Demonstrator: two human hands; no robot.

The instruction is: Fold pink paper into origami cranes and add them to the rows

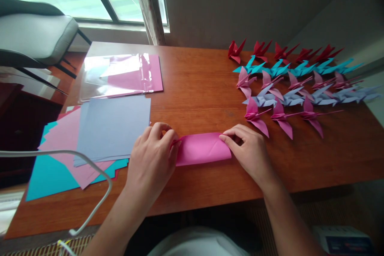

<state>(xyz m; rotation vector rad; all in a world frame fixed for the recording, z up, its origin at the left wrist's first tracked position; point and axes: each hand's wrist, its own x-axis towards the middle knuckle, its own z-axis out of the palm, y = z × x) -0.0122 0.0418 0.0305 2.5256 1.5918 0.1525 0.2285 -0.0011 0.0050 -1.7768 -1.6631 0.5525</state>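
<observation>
A pink sheet of paper (202,149), folded into a long rectangle, lies on the wooden table (198,84) near its front edge. My left hand (153,158) pinches its left end with curled fingers. At the paper's right end, the bent fingertips of my right hand (249,152) press down on its top corner. Both hands rest on the table.
A stack of lilac, pink and teal paper sheets (99,136) lies to the left, with a clear plastic packet (120,74) of pink paper behind it. Rows of folded paper cranes (294,80) fill the right back. A white cable (90,184) crosses the front left. A chair (36,32) stands by the window.
</observation>
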